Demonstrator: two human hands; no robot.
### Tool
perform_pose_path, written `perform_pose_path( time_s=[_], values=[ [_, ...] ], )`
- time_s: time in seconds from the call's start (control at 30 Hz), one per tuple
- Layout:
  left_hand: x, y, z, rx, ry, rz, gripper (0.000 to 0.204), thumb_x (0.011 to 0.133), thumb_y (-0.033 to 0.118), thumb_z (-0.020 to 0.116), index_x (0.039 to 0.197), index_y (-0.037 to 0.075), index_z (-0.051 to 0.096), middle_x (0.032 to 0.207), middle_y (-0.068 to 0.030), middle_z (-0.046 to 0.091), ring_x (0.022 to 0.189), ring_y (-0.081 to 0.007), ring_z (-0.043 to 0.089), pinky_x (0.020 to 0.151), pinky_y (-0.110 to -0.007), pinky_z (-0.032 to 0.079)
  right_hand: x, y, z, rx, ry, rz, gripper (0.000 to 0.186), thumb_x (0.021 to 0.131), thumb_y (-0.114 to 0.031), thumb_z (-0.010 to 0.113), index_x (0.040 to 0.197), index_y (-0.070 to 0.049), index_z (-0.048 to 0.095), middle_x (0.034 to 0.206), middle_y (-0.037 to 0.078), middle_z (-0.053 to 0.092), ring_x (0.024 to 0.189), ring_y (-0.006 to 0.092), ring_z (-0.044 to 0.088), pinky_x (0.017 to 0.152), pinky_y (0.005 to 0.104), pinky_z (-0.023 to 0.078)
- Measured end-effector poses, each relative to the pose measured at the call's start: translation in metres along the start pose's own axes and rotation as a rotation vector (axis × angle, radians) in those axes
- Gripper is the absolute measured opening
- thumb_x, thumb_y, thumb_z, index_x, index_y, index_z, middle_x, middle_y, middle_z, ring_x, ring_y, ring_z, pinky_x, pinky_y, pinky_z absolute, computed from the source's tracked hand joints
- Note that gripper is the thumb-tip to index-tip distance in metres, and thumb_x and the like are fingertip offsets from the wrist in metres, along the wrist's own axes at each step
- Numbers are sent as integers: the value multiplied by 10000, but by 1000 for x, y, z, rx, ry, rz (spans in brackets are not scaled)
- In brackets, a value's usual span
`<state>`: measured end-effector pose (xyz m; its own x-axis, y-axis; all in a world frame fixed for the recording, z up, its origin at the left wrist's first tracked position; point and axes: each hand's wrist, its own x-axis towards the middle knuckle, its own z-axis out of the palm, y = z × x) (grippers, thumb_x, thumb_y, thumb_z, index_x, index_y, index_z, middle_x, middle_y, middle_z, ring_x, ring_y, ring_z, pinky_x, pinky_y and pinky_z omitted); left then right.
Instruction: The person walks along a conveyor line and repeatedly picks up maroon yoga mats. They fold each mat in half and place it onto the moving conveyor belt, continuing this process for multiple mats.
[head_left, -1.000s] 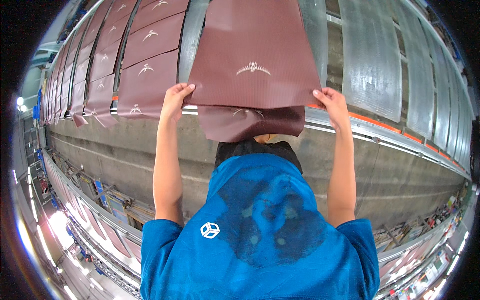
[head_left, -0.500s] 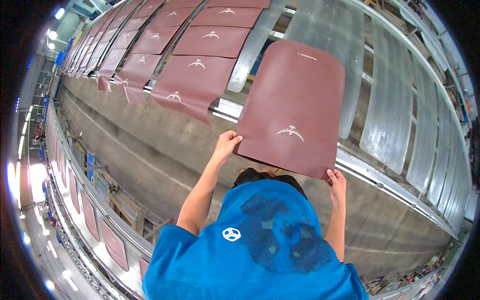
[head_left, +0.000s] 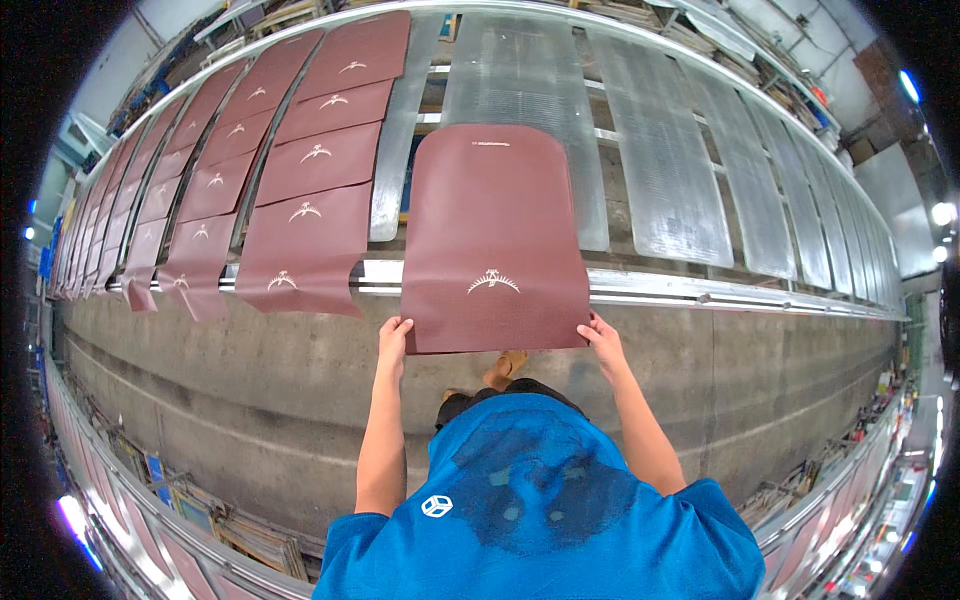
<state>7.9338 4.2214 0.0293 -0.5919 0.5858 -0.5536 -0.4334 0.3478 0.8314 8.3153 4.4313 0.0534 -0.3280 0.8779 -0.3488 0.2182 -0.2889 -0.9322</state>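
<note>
Both my hands hold a maroon, leather-like sheet (head_left: 490,220) by its two near corners. My left hand (head_left: 396,335) pinches the left corner, thumb on top. At the right corner my right hand (head_left: 600,340) grips in the same way. The sheet has a rounded far end and a pale winged emblem near its close edge. Its far part lies over a grey translucent panel (head_left: 510,80) on the long rack, while the near edge hangs past the metal rail (head_left: 700,290).
Overlapping maroon sheets (head_left: 310,165) with similar emblems cover the rack at left; some droop over the rail. Bare grey panels (head_left: 665,170) line the rack to the right. Concrete floor (head_left: 250,370) lies below. Another rail (head_left: 180,535) with maroon pieces curves behind me at lower left.
The view has turned right, so I face the rack squarely. The sheet has swung straighter and its far part now lies across the rack. Both hands keep their hold.
</note>
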Motion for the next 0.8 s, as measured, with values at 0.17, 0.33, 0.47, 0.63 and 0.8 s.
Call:
perform_pose_path(
  time_s=[0.17,0.33,0.47,0.63,0.8],
  values=[
    [23,-19,3,-2,17,117,155,837,135,566,930,10,566,894,-50,597,847,-136,551,775,-287,432,7,12,9,-28,50,16,160,804,-134,655,890,-36,563,873,-2,584,790,83,537,712,238,421],
    [14,-10,24,56,88,152,315,848,242,555,1057,10,509,1006,-79,561,952,-169,519,865,-307,403,21,38,0,-149,165,47,358,759,-168,679,1017,-7,490,974,84,543,860,170,538,793,298,454],
    [13,-1,20,1,18,46,441,896,301,541,1216,6,469,1161,-104,557,1072,-180,519,935,-325,390,33,12,9,-36,-5,107,543,758,-171,691,1210,-5,441,1029,130,571,937,184,557,824,308,462],
    [7,7,19,-46,-191,35,377,933,270,546,1199,2,542,1099,-70,632,985,-161,596,876,-304,445,30,-10,14,-363,111,-155,633,908,-499,534,1233,44,518,1240,222,574,1107,379,564,909,414,436],
    [-3,44,-1,-39,-216,7,390,935,276,569,1184,-23,557,1079,-72,650,953,-158,614,853,-292,460,12,-61,38,-623,55,-41,599,924,-509,485,1088,57,595,1010,295,621,1005,447,578,870,443,438]
  ],
)
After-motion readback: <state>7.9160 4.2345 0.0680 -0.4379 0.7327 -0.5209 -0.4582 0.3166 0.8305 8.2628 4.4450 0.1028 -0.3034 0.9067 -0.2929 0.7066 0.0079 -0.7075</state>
